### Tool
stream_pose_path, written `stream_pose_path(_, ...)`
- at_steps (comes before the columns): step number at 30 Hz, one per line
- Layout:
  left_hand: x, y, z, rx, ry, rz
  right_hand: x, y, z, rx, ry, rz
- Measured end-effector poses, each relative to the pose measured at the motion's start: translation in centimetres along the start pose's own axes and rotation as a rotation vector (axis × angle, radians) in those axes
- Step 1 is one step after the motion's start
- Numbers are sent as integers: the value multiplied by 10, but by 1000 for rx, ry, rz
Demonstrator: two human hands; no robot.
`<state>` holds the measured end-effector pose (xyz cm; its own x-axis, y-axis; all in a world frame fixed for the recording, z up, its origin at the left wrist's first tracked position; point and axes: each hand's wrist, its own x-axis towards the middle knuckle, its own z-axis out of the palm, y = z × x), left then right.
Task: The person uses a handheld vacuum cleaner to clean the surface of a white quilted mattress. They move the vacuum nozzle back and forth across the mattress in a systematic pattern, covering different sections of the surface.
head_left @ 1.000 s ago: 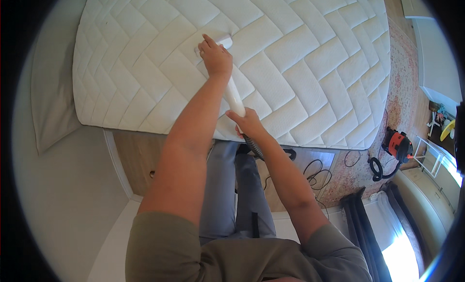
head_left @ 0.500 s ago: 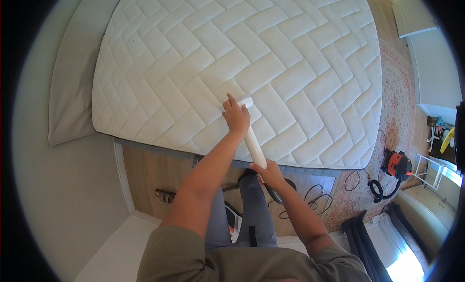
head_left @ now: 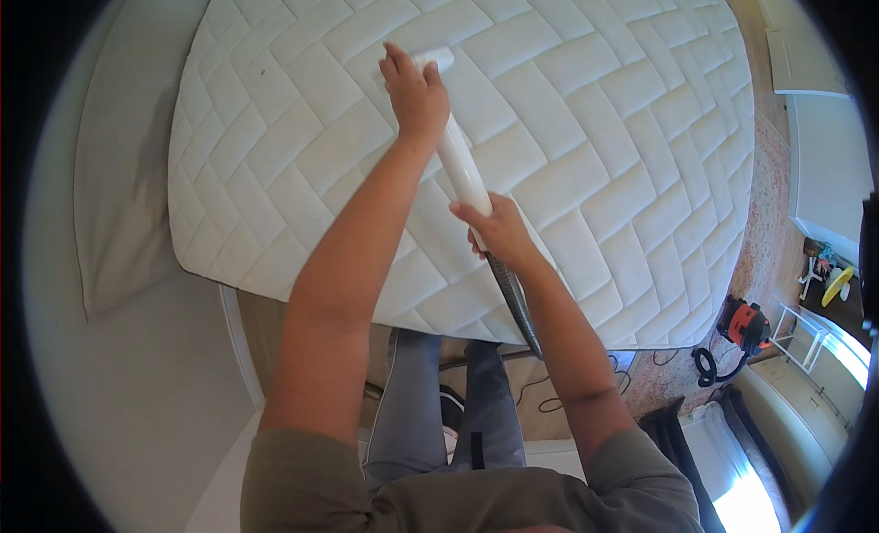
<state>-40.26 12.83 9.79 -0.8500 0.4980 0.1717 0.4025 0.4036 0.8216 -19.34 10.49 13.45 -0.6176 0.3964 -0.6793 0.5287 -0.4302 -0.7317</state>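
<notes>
A white vacuum wand [head_left: 464, 174] slants across the white quilted mattress [head_left: 604, 157], its white nozzle [head_left: 439, 59] lying on the fabric at the far end. My left hand [head_left: 417, 95] grips it from above at the nozzle, fingers partly hiding the joint. Closer to me, my right hand [head_left: 502, 229] is wrapped round the lower end of the wand. From there a dark ribbed hose [head_left: 515, 302] runs down over the mattress edge, passing beside my right forearm. A small dark speck [head_left: 263, 72] shows on the mattress to the left.
Beige upholstered headboard [head_left: 124, 185] borders the mattress on the left. A red and black vacuum cleaner [head_left: 746, 326] with a coiled black hose stands on the patterned rug [head_left: 767, 212] at right, near a white rack [head_left: 798, 336]. Cables [head_left: 552, 405] lie on the floor by my legs.
Both hands have moved the wand and nozzle farther away across the mattress and slightly left. My body leans closer to the bed, and the hose now shows over the mattress edge.
</notes>
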Motion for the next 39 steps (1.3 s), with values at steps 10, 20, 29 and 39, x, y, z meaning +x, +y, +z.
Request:
stream_pose_path(10, 263, -120, 79, 296, 188, 274, 194, -124, 39, 122, 49, -70)
stream_pose_path(20, 330, -189, 124, 451, 59, 3, 306, -136, 29, -65, 17, 94)
stream_pose_path(29, 299, -148, 100, 409, -8, 2, 311, -127, 34, -23, 13, 67)
stream_pose_path(39, 292, -136, 94, 470, -44, -1, 290, -129, 30, -54, 44, 63)
